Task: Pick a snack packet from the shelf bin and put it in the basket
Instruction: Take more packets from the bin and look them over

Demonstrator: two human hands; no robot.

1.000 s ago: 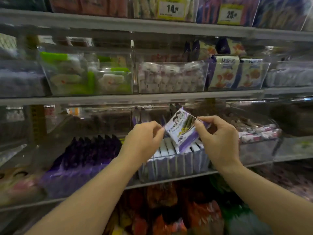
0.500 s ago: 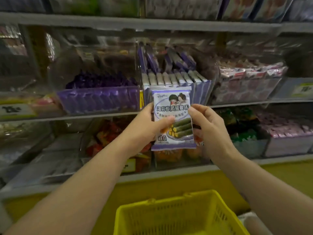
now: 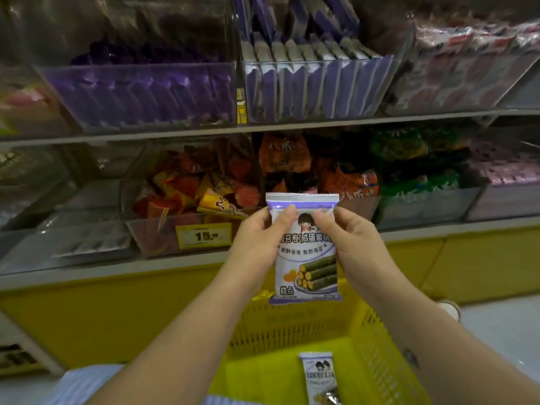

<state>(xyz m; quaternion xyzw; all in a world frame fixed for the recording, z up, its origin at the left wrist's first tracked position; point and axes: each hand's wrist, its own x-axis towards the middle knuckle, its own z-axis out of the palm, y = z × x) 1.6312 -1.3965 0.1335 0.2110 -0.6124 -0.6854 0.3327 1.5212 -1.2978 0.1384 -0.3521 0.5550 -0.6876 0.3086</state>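
You've got the snack packet (image 3: 305, 258) upright btwn both hands, clear of the shelf bin (image 3: 318, 86) and hanging over the far rim of the yellow basket (image 3: 377, 361). Left hand (image 3: 257, 244) wraps the packet's left edge, thumb on the front near the top. Right hand (image 3: 359, 244) mirrors it on the right edge. So the fingers (image 3: 287, 217) on both sides are curled in and pinching the packet, nothing else held.

Step in hand, IMO: lower it & let go inside the basket.

- Bring it toward you first. It looks to sit over the rim, not the open middle.
- Go down low before releasing. A light foil pack prob. flutters or catches the mesh wall if dropped from up here.
- Keep the pinch on the edges, no squeeze. The rolls inside are likely brittle.
- Free one hand, then set it down w/ the other beside the second packet (image 3: 320, 378) lying on the basket floor.
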